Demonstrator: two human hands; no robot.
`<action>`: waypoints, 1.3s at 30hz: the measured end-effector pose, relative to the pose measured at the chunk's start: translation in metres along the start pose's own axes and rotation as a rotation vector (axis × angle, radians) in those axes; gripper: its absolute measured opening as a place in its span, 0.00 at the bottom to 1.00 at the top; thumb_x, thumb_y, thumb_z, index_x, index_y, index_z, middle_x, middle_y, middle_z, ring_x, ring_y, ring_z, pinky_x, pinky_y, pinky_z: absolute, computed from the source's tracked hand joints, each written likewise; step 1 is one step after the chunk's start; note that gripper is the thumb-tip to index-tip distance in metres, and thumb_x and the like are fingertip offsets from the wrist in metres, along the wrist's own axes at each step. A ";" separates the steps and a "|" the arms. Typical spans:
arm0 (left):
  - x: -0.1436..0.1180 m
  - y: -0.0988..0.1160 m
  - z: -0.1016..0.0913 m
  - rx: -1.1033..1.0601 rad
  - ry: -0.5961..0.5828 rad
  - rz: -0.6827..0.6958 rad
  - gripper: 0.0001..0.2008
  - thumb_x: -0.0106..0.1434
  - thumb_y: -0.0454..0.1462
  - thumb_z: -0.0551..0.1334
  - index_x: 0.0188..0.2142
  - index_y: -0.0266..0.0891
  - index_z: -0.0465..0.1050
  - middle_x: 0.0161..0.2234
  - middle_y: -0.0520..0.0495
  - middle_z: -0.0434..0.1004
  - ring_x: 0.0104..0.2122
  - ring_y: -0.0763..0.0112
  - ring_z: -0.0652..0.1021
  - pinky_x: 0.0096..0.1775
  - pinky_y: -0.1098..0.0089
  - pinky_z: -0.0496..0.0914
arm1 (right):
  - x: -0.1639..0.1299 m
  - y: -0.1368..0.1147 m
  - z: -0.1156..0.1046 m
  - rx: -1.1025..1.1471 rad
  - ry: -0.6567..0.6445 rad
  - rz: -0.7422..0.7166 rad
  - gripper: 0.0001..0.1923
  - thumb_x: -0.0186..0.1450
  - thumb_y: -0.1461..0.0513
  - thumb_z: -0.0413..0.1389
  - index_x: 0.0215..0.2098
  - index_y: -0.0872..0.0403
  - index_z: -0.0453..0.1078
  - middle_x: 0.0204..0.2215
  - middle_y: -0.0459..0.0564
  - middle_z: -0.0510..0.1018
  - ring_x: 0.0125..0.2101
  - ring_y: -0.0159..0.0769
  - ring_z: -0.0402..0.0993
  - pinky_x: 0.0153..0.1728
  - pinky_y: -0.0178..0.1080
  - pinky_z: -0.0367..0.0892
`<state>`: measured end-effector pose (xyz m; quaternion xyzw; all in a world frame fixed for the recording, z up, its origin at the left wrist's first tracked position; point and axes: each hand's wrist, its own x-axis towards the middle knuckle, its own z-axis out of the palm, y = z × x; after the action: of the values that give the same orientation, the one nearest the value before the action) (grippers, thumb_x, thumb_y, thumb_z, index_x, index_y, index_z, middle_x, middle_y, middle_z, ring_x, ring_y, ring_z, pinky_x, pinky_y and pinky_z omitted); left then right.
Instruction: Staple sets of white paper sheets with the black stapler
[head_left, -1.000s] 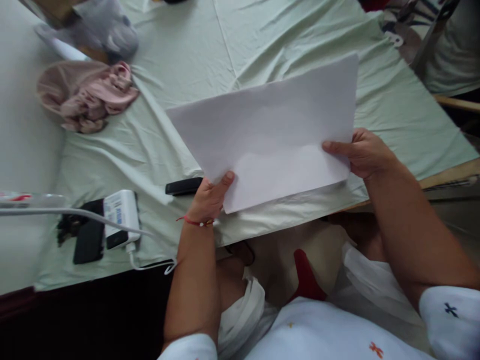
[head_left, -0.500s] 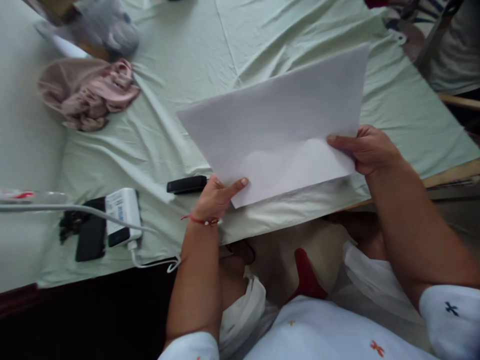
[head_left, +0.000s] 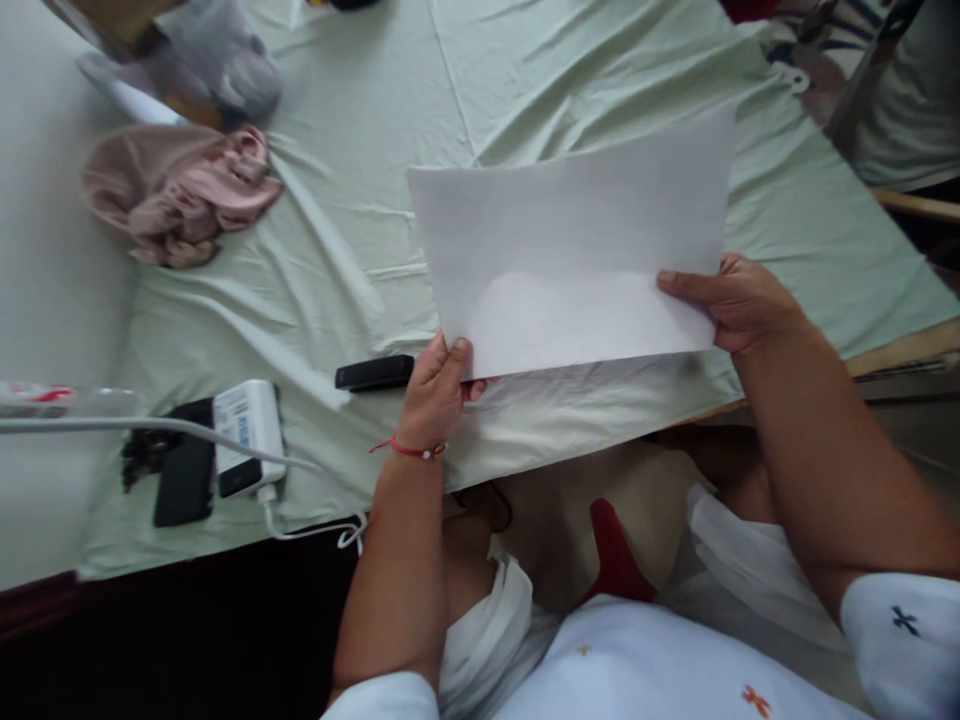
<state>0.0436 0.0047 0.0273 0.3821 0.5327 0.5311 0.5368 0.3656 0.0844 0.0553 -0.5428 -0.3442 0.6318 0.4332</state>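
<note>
Between my two hands a blank white sheet of paper (head_left: 577,240) is held up above the table's front edge, its surface slightly bowed. My left hand (head_left: 439,390), with a red string bracelet at the wrist, is closed on the lower left corner, thumb on top. My right hand (head_left: 739,300) pinches the right edge, its thumb lying on the paper and the other fingers mostly hidden behind. Just left of my left hand lies a black stapler-like object (head_left: 373,373) on the cloth; its exact kind is unclear.
A pale green cloth (head_left: 360,110) with wrinkles covers the table. At the left are a white power bank (head_left: 249,430) with a white cable, a dark phone-like slab (head_left: 184,487), a crumpled pink cloth (head_left: 187,195) and a grey plastic bag (head_left: 225,60).
My left hand has shifted its hold on the lower left corner, and the paper's left side has swung right and up. My right hand keeps nearly the same place.
</note>
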 end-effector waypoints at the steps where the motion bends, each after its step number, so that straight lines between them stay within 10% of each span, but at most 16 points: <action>1: 0.000 0.001 -0.001 0.001 0.003 0.010 0.20 0.61 0.51 0.75 0.39 0.41 0.75 0.27 0.53 0.72 0.20 0.78 0.71 0.16 0.78 0.62 | -0.001 0.000 0.000 -0.015 -0.047 0.021 0.21 0.49 0.64 0.78 0.40 0.53 0.83 0.46 0.52 0.88 0.47 0.45 0.82 0.49 0.42 0.79; 17: -0.002 -0.001 -0.020 -0.017 -0.025 -0.171 0.17 0.57 0.46 0.78 0.35 0.39 0.77 0.25 0.54 0.71 0.19 0.82 0.66 0.15 0.83 0.59 | -0.001 0.009 -0.006 -0.226 -0.221 0.068 0.16 0.51 0.61 0.78 0.37 0.51 0.84 0.43 0.54 0.88 0.43 0.46 0.84 0.51 0.48 0.79; 26: -0.013 0.000 -0.022 -0.127 -0.027 -0.239 0.24 0.50 0.37 0.81 0.43 0.37 0.77 0.31 0.53 0.76 0.20 0.85 0.68 0.19 0.82 0.62 | 0.004 0.005 -0.002 -0.210 -0.025 0.069 0.08 0.52 0.68 0.74 0.27 0.54 0.82 0.31 0.50 0.85 0.33 0.36 0.76 0.42 0.38 0.76; 33: -0.038 -0.005 -0.023 0.088 0.185 -0.026 0.18 0.55 0.38 0.76 0.41 0.38 0.74 0.24 0.55 0.76 0.22 0.77 0.76 0.24 0.79 0.67 | 0.003 0.004 0.007 -0.208 -0.011 0.081 0.14 0.48 0.66 0.78 0.28 0.52 0.80 0.31 0.49 0.84 0.35 0.39 0.76 0.44 0.43 0.77; 39: -0.057 -0.003 -0.032 0.441 0.611 0.347 0.04 0.68 0.38 0.67 0.41 0.40 0.76 0.32 0.53 0.81 0.21 0.78 0.71 0.26 0.75 0.66 | 0.007 0.010 0.012 -0.202 0.060 0.051 0.10 0.51 0.67 0.75 0.25 0.53 0.79 0.29 0.50 0.83 0.31 0.37 0.74 0.37 0.40 0.76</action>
<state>0.0204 -0.0562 0.0295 0.3969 0.6962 0.5758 0.1617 0.3517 0.0878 0.0457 -0.6108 -0.3791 0.5883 0.3703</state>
